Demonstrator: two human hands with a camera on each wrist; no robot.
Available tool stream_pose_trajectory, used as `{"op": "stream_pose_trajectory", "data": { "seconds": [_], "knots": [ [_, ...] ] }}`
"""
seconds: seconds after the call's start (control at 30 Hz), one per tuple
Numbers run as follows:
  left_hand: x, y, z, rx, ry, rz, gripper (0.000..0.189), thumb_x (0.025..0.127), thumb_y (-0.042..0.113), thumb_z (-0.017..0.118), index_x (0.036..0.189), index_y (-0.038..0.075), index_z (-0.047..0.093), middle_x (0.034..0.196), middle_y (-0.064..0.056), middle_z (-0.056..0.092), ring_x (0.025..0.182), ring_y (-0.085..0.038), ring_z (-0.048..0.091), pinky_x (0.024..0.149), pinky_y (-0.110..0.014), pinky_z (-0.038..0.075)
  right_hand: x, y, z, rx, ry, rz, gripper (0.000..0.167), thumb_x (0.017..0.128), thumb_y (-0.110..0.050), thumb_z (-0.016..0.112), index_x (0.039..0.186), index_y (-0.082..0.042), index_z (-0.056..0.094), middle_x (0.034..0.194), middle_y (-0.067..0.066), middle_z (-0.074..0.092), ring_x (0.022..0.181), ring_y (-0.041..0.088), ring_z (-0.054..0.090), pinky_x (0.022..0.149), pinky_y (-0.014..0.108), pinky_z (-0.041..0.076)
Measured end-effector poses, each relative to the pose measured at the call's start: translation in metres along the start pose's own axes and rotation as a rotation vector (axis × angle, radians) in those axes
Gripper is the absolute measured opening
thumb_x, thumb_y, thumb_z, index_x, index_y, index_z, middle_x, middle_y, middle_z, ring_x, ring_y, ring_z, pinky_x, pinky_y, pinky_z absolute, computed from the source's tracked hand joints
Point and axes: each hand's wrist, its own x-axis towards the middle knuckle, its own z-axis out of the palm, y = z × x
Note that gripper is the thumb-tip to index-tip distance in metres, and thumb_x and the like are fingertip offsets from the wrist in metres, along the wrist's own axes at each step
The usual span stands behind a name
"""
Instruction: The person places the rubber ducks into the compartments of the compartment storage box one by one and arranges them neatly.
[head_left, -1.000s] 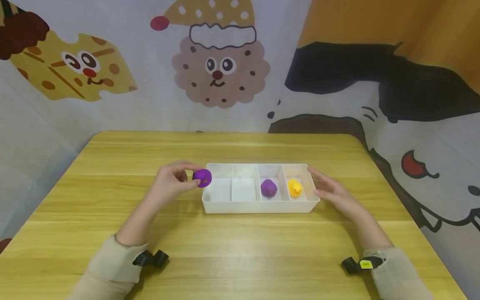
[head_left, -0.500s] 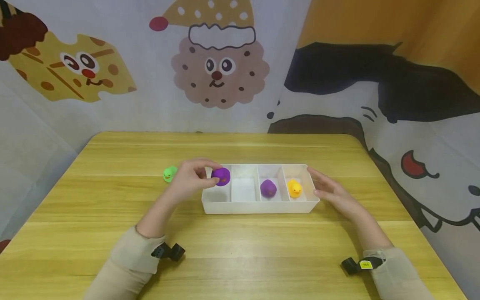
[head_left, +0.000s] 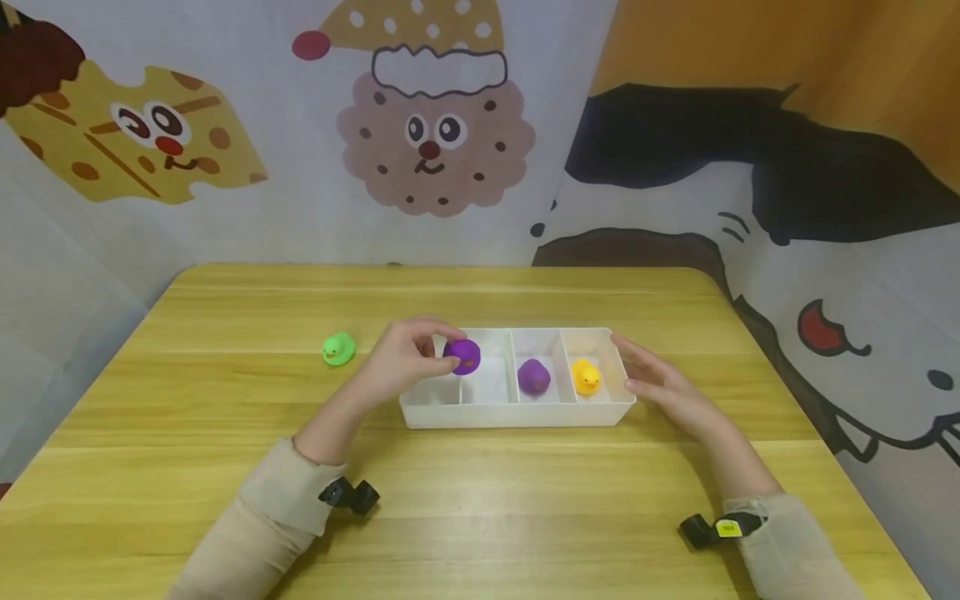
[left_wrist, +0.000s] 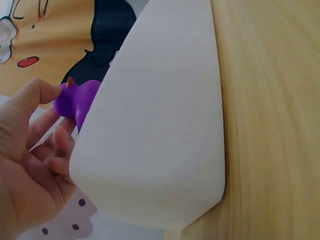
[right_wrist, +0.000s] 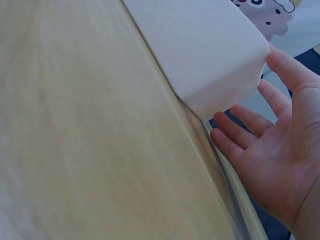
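A white tray (head_left: 517, 413) with several compartments lies mid-table. My left hand (head_left: 408, 358) pinches a purple toy duck (head_left: 463, 356) above the tray's left half, near the divider between the two left compartments. The left wrist view shows the same purple duck (left_wrist: 75, 100) between thumb and fingers behind the tray wall (left_wrist: 160, 125). A second purple duck (head_left: 533, 377) sits in the third compartment and a yellow duck (head_left: 586, 377) in the rightmost. My right hand (head_left: 660, 385) rests with straight fingers by the tray's right end (right_wrist: 210, 65), holding nothing.
A green toy duck (head_left: 337, 348) stands on the wooden table (head_left: 480, 500) left of the tray. Cartoon-printed fabric walls surround the table on the far and both sides. Small black wrist cameras (head_left: 351, 495) sit at both sleeves.
My left hand carried the purple duck rightward from the tray's left edge to over its left compartments, uncovering the green duck. The right hand stayed put.
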Motion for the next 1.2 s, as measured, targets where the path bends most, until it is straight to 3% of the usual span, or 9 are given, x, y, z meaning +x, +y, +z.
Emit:
{"op": "stream_pose_trajectory", "data": {
  "seconds": [0.57, 0.77, 1.2],
  "knots": [
    [0.020, -0.001, 0.009, 0.034, -0.159, -0.001, 0.027, 0.078, 0.004, 0.077, 0.105, 0.008, 0.073, 0.108, -0.001, 0.066, 0.065, -0.019, 0.054, 0.056, -0.028, 0.049, -0.002, -0.004, 0.001, 0.025, -0.002, 0.003, 0.063, 0.096, -0.008, 0.053, 0.153, -0.017, 0.025, 0.157, 0.013, 0.019, 0.137, 0.040, 0.025, 0.105, 0.064, 0.016],
    [0.026, -0.005, 0.009, 0.043, -0.246, 0.027, 0.029, 0.079, 0.003, 0.076, 0.106, 0.009, 0.073, 0.106, 0.001, 0.065, 0.065, -0.019, 0.053, 0.059, -0.029, 0.048, -0.002, -0.004, 0.001, 0.022, 0.000, 0.011, 0.063, 0.096, -0.008, 0.052, 0.153, -0.017, 0.025, 0.156, 0.013, 0.019, 0.136, 0.041, 0.026, 0.105, 0.064, 0.017],
    [0.041, -0.020, 0.011, 0.106, -0.361, 0.082, 0.027, 0.076, 0.005, 0.077, 0.102, 0.008, 0.074, 0.101, 0.000, 0.067, 0.072, -0.019, 0.055, 0.061, -0.028, 0.048, -0.001, -0.001, 0.000, -0.001, -0.011, -0.009, 0.063, 0.097, -0.007, 0.052, 0.153, -0.015, 0.024, 0.156, 0.015, 0.019, 0.136, 0.043, 0.024, 0.105, 0.063, 0.017]
  ]
}}
